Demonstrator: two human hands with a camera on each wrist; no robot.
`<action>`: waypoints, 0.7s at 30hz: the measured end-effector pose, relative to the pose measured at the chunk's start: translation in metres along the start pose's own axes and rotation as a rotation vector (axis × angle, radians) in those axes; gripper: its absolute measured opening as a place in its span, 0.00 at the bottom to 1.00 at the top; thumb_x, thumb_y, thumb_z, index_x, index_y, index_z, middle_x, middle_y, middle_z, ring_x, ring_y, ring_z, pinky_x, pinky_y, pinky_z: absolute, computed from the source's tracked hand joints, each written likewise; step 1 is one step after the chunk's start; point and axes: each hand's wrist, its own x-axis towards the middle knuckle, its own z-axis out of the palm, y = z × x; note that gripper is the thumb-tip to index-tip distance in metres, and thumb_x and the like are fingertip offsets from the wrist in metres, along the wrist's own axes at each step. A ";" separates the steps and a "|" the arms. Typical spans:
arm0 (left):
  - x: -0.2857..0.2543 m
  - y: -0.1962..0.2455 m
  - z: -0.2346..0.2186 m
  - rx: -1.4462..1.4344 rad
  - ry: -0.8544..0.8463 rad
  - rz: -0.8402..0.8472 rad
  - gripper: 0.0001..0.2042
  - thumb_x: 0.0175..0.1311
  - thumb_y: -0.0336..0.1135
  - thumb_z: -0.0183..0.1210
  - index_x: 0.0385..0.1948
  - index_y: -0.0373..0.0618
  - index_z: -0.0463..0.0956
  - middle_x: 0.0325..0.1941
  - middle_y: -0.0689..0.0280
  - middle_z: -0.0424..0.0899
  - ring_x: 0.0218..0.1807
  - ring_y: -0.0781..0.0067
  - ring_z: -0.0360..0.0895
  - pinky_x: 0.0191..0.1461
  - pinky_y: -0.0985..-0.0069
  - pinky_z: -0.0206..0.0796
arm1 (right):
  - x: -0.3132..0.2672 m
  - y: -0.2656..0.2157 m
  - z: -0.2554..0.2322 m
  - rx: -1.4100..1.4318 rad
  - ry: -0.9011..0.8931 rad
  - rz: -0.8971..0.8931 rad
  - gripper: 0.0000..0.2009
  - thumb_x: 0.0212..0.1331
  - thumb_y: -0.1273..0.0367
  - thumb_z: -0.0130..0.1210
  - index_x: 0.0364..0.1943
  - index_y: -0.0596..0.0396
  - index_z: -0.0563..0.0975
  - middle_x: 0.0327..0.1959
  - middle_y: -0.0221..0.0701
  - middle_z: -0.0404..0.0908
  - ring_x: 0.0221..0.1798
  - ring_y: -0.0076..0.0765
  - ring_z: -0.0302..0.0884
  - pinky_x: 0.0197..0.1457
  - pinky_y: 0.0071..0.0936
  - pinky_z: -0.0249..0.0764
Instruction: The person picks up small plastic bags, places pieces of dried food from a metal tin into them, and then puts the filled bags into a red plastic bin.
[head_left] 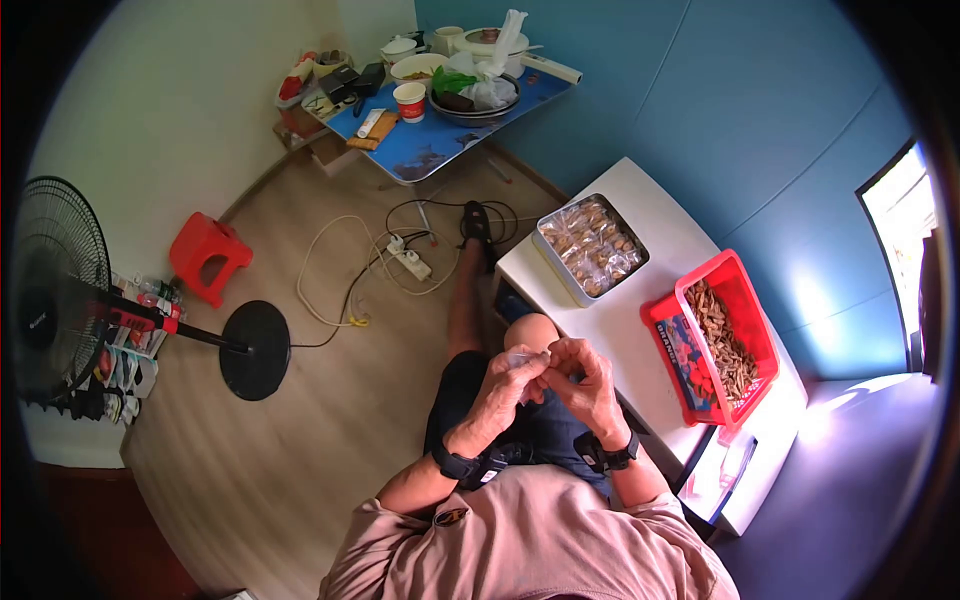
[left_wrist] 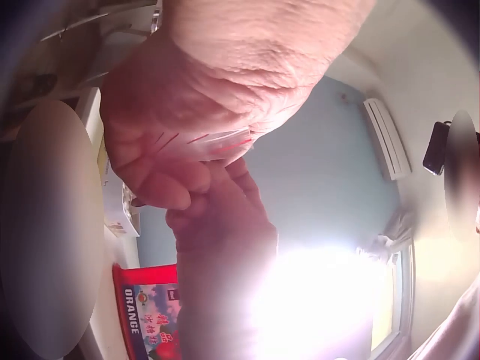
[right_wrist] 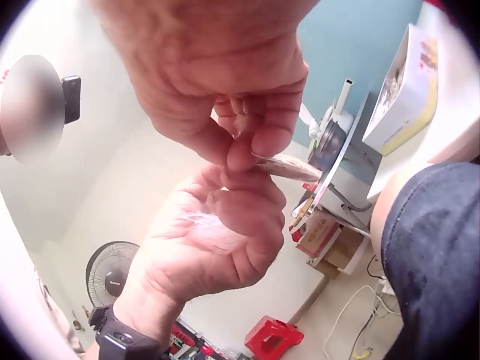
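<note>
Both hands meet in front of the lap. My left hand grips a small clear plastic bag with thin red lines on it; part of the plastic lies across the palm in the left wrist view. Fingertips of my right hand pinch at the bag's edge, right against the left fingers. In the right wrist view a crinkled, brownish end sticks out past the fingertips. To the right, a red basket holds many brown dried strips. A square tin is filled with small clear bags of brown pieces.
Basket and tin stand on a white cabinet beside the right knee. Farther off is a blue table with dishes and bags. A standing fan, a red stool and a power strip with cables are on the floor.
</note>
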 end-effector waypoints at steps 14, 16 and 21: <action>-0.015 -0.007 0.017 0.484 -0.099 0.151 0.12 0.66 0.44 0.54 0.33 0.45 0.76 0.25 0.70 0.79 0.25 0.84 0.73 0.24 0.84 0.61 | -0.029 0.010 -0.016 0.560 0.235 0.411 0.14 0.56 0.79 0.57 0.46 0.57 0.73 0.26 0.26 0.77 0.24 0.18 0.70 0.26 0.15 0.67; -0.012 -0.011 0.017 0.515 -0.116 0.154 0.12 0.66 0.44 0.53 0.33 0.45 0.76 0.26 0.70 0.78 0.26 0.84 0.73 0.25 0.84 0.62 | -0.030 0.014 -0.019 0.599 0.290 0.432 0.13 0.54 0.80 0.57 0.44 0.57 0.74 0.26 0.26 0.78 0.23 0.18 0.70 0.24 0.16 0.66; -0.008 -0.011 0.023 0.537 -0.139 0.094 0.11 0.67 0.42 0.53 0.33 0.44 0.75 0.26 0.70 0.78 0.27 0.83 0.73 0.28 0.83 0.65 | -0.038 0.024 -0.035 0.650 0.336 0.486 0.13 0.54 0.78 0.58 0.44 0.58 0.74 0.27 0.26 0.78 0.23 0.19 0.71 0.24 0.16 0.66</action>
